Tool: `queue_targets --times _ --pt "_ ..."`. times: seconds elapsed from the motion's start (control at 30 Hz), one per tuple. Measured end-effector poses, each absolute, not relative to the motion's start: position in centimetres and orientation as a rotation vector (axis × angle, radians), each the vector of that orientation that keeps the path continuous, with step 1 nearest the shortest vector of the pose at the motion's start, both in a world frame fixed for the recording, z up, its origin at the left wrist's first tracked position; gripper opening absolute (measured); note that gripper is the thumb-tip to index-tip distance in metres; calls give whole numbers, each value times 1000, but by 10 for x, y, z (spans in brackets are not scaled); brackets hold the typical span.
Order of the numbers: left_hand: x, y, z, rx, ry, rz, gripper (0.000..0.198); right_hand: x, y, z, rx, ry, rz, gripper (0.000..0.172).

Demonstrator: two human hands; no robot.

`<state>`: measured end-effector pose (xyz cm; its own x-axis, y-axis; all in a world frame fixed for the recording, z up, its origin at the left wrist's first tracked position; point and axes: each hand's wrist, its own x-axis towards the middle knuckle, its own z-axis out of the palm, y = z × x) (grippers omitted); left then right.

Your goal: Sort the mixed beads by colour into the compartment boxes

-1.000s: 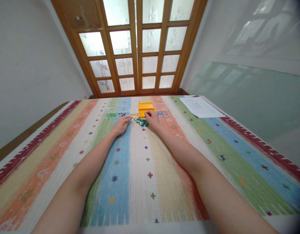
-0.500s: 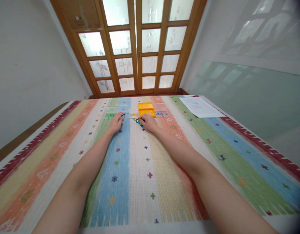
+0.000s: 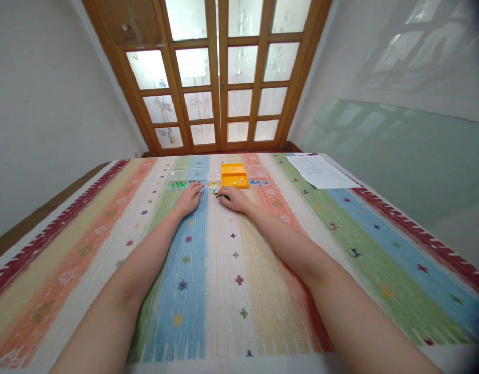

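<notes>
My right hand point(image 3: 235, 199) lies over a small pile of mixed coloured pieces point(image 3: 215, 192), covering most of it. Its fingers curl down onto the pile, and what they pinch, if anything, is too small to make out. My left hand point(image 3: 189, 200) rests just in front of a clear compartment box with its fingers stretched out towards the right, and nothing shows in them. Behind the hands stand small open boxes in a row: green pieces point(image 3: 178, 184) at the left, dark ones partly hidden by my left hand, yellow pieces point(image 3: 213, 183), an orange box point(image 3: 235, 169) with pale pieces, and blue pieces point(image 3: 258, 183).
A striped cloth point(image 3: 224, 285) covers the table. Printed white sheets point(image 3: 321, 172) lie at the far right. Beyond the table's back edge stand wooden glazed doors point(image 3: 220, 88), with a pale glass panel point(image 3: 399, 150) leaning by the right wall.
My left hand has moved slightly right and nearer to me. The right hand has drawn a little nearer and now covers more of the pile.
</notes>
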<state>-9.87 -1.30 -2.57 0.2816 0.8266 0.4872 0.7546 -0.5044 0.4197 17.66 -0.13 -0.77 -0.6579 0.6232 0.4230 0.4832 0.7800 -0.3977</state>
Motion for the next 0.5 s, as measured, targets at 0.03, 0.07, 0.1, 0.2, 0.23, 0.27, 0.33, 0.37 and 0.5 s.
queue_targets --times 0.03,0.07,0.1,0.2,0.23,0.27,0.33,0.37,0.5 --pt "-98 -13 -25 2429 1509 1023 43 176 -2 -7 -827 -2409 349 23" --pt "-98 -13 -25 2429 1513 1019 43 176 -2 -7 -828 -2401 353 24" --pt "-98 -14 -25 2430 1514 1015 43 176 -2 -7 -824 -2404 351 24" --pt "-97 -15 -25 2440 1499 1008 42 174 -2 -9 -778 -2465 332 28" --pt "-97 -15 -25 2440 1498 1004 42 174 -2 -9 -762 -2490 327 30" --pt "-97 -15 -25 2439 1501 998 42 173 -2 -10 -750 -2512 322 32" --pt "-96 -15 -25 2434 1511 984 43 171 -1 -11 -744 -2546 313 36" --pt "-96 -15 -25 2435 1513 976 43 170 -1 -11 -746 -2560 307 38" --pt "-96 -16 -25 2447 1499 961 46 167 -4 -8 -694 -2597 314 44"
